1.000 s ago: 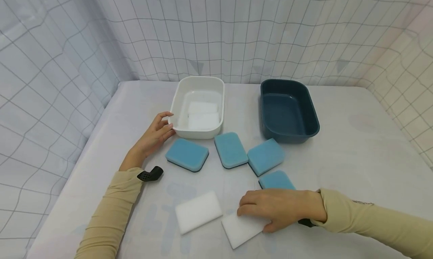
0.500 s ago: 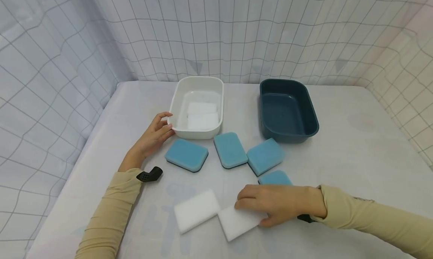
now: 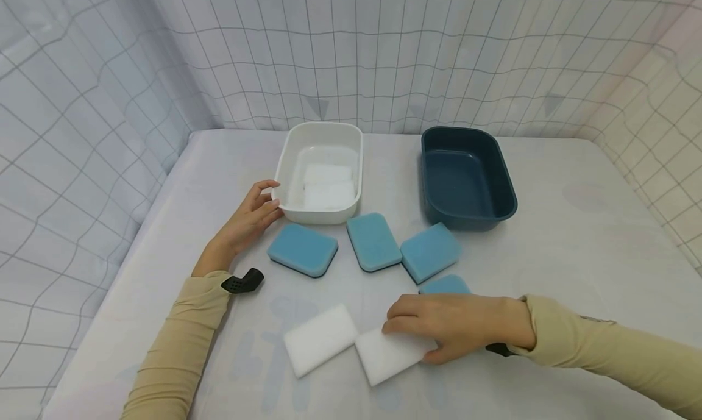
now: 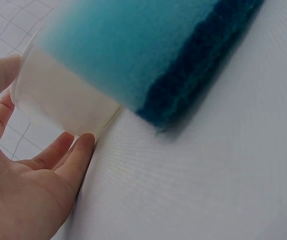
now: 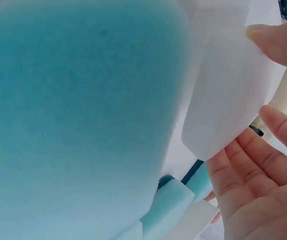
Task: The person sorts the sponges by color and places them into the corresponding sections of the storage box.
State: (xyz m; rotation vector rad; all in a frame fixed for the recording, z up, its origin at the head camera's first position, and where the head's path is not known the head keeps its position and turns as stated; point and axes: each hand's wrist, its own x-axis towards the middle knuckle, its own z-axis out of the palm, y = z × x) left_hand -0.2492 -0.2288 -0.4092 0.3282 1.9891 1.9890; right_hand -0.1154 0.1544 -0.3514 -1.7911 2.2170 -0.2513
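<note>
My right hand (image 3: 452,325) holds a white sponge (image 3: 389,358) by its right end, thumb at the near edge and fingers over the far edge. In the right wrist view, thumb and fingertips meet opposite edges of this white sponge (image 5: 228,90). Its left corner lies right at a second white sponge (image 3: 322,339) on the table. My left hand (image 3: 247,222) rests its fingertips against the near left corner of a white bin (image 3: 323,217). In the left wrist view the fingers (image 4: 78,160) lie along the bin's side. Two more white sponges (image 3: 329,194) lie inside it.
Several blue sponges with dark undersides lie between hands and bins: one on the left (image 3: 303,249), one in the middle (image 3: 374,242), one tilted (image 3: 432,253). Another blue sponge (image 3: 446,284) is partly hidden by my right hand. A dark blue bin (image 3: 466,182) stands at the back right.
My right hand has shifted the white sponge slightly left and away from me, up to the other white sponge. The left hand stays at the white bin.
</note>
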